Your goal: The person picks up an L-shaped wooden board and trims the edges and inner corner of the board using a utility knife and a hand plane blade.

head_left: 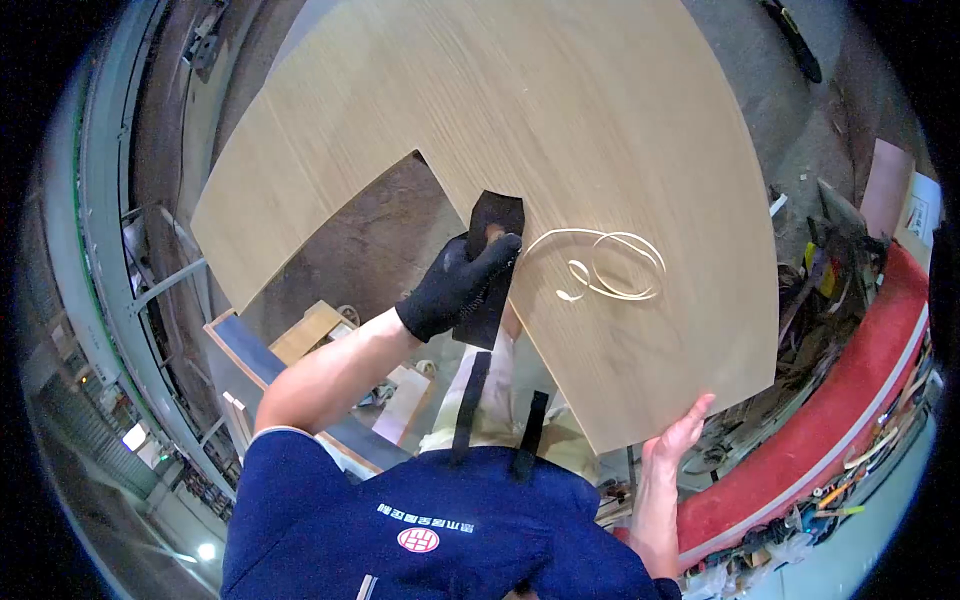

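Observation:
A large wood-grain panel (pixel 630 120) with an angular notch lies across the view in front of me. My left hand (pixel 455 285), in a black glove, is closed around a dark, flat, rectangular block (pixel 497 213) at the notch's right edge. The block's underside is hidden, so its exact kind does not show. Close to that hand, a thin pale curled strip (pixel 630 295) rests on the panel. My bare right hand (pixel 682 430) grips the panel's near right corner, with part of its fingers out of sight behind the board.
Below the notch are wood offcuts (pixel 308 333) and a blue-topped surface (pixel 245 350). To the right curves a red-covered edge (pixel 800 480) with tools and scraps beyond it. A metal frame (pixel 110 250) stands at left. A dark-handled object (pixel 795 42) lies on the floor at upper right.

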`<action>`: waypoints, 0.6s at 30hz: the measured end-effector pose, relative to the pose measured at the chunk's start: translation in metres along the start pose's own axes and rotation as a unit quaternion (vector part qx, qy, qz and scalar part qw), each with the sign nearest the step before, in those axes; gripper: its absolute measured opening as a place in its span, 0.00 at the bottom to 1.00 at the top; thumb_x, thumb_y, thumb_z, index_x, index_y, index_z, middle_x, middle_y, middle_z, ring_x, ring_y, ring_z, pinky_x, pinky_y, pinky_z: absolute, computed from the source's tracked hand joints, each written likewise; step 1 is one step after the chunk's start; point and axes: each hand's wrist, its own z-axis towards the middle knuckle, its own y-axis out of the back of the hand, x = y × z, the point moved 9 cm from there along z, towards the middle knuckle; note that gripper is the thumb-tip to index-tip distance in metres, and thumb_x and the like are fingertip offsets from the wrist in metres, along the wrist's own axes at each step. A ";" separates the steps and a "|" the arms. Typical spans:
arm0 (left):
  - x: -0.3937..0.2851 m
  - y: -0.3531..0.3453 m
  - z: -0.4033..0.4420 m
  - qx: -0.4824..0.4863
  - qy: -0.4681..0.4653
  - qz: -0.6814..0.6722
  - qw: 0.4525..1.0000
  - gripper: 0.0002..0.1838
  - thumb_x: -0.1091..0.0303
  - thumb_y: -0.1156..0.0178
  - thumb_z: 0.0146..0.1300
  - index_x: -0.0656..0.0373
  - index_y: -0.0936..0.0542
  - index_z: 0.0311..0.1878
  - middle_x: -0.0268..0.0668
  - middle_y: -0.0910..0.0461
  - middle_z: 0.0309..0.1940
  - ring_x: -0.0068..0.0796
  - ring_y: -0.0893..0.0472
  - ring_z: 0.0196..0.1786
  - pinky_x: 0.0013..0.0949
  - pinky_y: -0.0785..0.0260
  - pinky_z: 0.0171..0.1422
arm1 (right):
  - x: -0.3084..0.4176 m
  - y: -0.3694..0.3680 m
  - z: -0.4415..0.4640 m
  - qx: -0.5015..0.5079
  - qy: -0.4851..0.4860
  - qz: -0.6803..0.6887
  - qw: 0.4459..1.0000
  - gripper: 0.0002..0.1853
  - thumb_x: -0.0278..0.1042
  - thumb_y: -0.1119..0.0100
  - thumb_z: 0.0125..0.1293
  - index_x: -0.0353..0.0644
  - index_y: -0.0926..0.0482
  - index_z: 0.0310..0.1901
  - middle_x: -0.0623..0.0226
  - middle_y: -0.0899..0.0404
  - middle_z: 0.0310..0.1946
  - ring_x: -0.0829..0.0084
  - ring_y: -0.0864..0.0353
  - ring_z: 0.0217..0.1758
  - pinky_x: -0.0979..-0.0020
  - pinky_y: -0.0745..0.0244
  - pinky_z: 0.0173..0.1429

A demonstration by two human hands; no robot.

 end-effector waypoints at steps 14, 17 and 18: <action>0.054 -0.077 -0.036 -0.124 -0.170 0.040 0.977 0.19 0.58 0.35 0.68 0.64 0.21 0.51 0.39 0.17 0.39 0.29 0.19 0.38 0.37 0.25 0.41 | -0.003 0.004 -0.011 -0.071 -0.021 0.006 0.997 0.44 0.69 0.51 0.73 0.35 0.40 0.74 0.56 0.31 0.68 0.57 0.28 0.69 0.53 0.31 0.72; 0.085 -0.128 -0.070 -0.154 -0.089 -0.076 0.981 0.20 0.59 0.33 0.65 0.64 0.22 0.53 0.43 0.17 0.45 0.32 0.18 0.47 0.40 0.25 0.53 | -0.006 0.007 -0.006 -0.078 -0.045 0.012 0.996 0.42 0.68 0.49 0.72 0.35 0.36 0.69 0.54 0.28 0.64 0.57 0.25 0.65 0.52 0.26 0.68; 0.092 -0.139 -0.079 -0.138 -0.081 -0.114 0.981 0.21 0.60 0.33 0.65 0.63 0.22 0.54 0.44 0.17 0.46 0.33 0.18 0.49 0.41 0.25 0.55 | -0.007 0.012 -0.009 -0.086 -0.054 0.010 0.995 0.40 0.68 0.49 0.72 0.34 0.33 0.67 0.54 0.26 0.62 0.57 0.24 0.63 0.52 0.24 0.66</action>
